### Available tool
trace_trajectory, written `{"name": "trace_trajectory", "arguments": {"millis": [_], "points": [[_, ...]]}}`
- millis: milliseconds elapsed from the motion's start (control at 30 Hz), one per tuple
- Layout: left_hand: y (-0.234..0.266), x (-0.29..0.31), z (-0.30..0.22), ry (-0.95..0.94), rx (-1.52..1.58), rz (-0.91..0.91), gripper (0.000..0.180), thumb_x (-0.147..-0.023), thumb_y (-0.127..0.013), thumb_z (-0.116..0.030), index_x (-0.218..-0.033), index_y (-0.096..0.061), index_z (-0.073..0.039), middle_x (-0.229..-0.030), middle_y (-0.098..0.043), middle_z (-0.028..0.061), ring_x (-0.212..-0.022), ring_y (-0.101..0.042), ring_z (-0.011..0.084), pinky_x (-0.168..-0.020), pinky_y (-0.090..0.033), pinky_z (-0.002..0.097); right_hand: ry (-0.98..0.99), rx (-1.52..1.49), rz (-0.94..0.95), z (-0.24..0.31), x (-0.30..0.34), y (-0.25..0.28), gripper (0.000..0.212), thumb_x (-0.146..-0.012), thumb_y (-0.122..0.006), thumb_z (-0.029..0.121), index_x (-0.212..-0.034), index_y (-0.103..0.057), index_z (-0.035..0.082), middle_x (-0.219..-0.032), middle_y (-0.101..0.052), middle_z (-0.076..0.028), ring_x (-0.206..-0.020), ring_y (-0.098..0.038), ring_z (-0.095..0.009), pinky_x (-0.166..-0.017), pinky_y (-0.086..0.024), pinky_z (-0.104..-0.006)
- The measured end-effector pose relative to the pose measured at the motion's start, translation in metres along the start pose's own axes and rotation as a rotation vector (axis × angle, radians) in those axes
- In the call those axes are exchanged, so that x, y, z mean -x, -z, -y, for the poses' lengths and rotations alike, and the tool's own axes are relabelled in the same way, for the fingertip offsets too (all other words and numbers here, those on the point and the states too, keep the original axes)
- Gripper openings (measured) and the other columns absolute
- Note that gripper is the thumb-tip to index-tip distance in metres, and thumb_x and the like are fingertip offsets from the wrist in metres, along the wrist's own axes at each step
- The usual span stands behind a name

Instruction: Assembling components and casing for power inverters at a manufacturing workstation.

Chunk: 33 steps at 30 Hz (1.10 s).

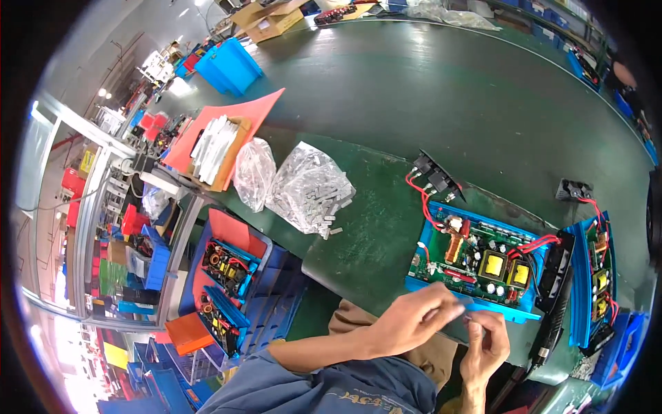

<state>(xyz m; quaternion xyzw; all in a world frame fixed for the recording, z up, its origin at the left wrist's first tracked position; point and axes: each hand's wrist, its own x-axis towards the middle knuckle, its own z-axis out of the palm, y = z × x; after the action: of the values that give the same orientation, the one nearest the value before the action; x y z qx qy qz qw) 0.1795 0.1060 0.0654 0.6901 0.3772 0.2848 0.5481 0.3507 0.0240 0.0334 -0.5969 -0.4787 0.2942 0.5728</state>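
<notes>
My left hand is closed in a pinch at the near edge of a blue metal housing with an open circuit board inside. Beside it, my right hand is also pinched, its fingertips almost meeting the left ones. A small greyish piece seems to be between the fingertips, too small to name. On the board are yellow-wrapped transformers, a copper coil and red wires. Those wires run to a black end panel with sockets, lying beyond the housing. A black end panel stands at its right side.
An open clear plastic bag spills small grey pieces onto the green bench mat. A second blue housing stands at the right. To the left, a blue crate holds more board units. A cardboard box holds white strips.
</notes>
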Motion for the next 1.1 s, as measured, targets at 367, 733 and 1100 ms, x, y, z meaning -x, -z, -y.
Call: {"name": "trace_trajectory", "arguments": {"millis": [367,733,1100], "points": [[0.006,-0.021,-0.006,0.149,0.217,0.006,0.045,-0.113,-0.036,-0.027,-0.115,-0.064,0.009,-0.101,-0.063,0.0149,-0.090,-0.071,0.0246,-0.080,-0.060,0.0348,-0.210,-0.018,-0.025,-0.024,0.005,0.023,0.016,-0.099,-0.063,-0.001,-0.114,-0.068,-0.005,-0.102,-0.068,-0.010,-0.088,-0.070,-0.015,-0.076,-0.056,-0.0258],[-0.016,-0.030,0.001,0.194,0.477,0.063,0.020,-0.101,-0.060,-0.002,-0.119,-0.057,0.007,-0.114,-0.069,0.0196,-0.105,-0.071,0.0257,-0.092,-0.061,0.0358,-0.238,-0.140,-0.078,-0.016,0.007,0.027,0.018,-0.099,-0.062,-0.002,-0.116,-0.068,-0.004,-0.102,-0.066,-0.010,-0.086,-0.068,-0.014,-0.071,-0.053,-0.0237],[-0.002,-0.046,0.004,-0.326,-0.229,-0.037,0.018,-0.093,-0.071,-0.003,-0.111,-0.066,-0.001,-0.098,-0.073,0.0126,-0.082,-0.074,0.0198,-0.071,-0.057,0.0291,0.111,0.811,-0.510,-0.026,0.005,0.083,0.026,-0.089,-0.070,-0.003,-0.115,-0.068,-0.001,-0.115,-0.066,-0.016,-0.108,-0.062,-0.030,-0.095,-0.048,-0.0388]]}}
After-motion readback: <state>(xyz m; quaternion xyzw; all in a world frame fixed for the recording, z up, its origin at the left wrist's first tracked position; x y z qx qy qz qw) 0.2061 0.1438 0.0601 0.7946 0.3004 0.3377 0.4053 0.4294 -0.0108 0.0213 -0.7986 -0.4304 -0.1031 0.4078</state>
